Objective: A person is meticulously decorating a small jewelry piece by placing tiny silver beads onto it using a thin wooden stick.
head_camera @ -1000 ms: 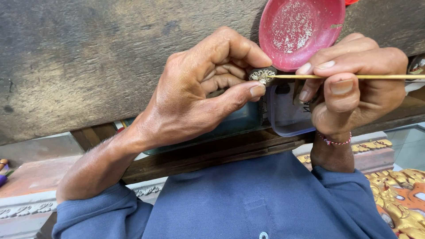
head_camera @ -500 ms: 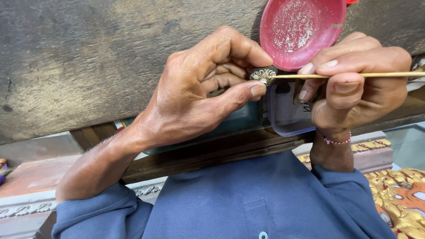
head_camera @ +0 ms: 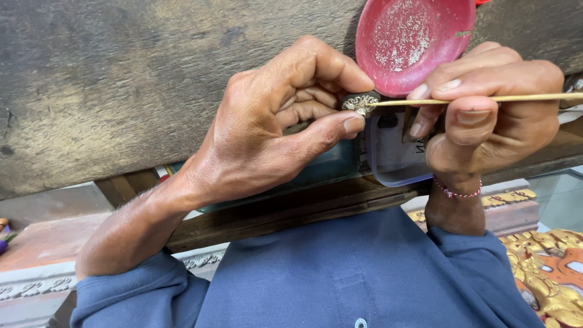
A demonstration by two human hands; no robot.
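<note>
Our left hand [head_camera: 273,133] pinched a small ornate gold metal piece [head_camera: 359,102] between thumb and forefinger. Our right hand [head_camera: 486,103] gripped a thin wooden stick [head_camera: 516,98], its tip touching the piece.

You had one small package in front of you: a clear plastic box [head_camera: 393,159] with round corners, sitting on the tabletop [head_camera: 121,91] under the red dish [head_camera: 413,42]. A dark label [head_camera: 408,124] showed on it, partly hidden behind your right hand [head_camera: 486,115].
</note>
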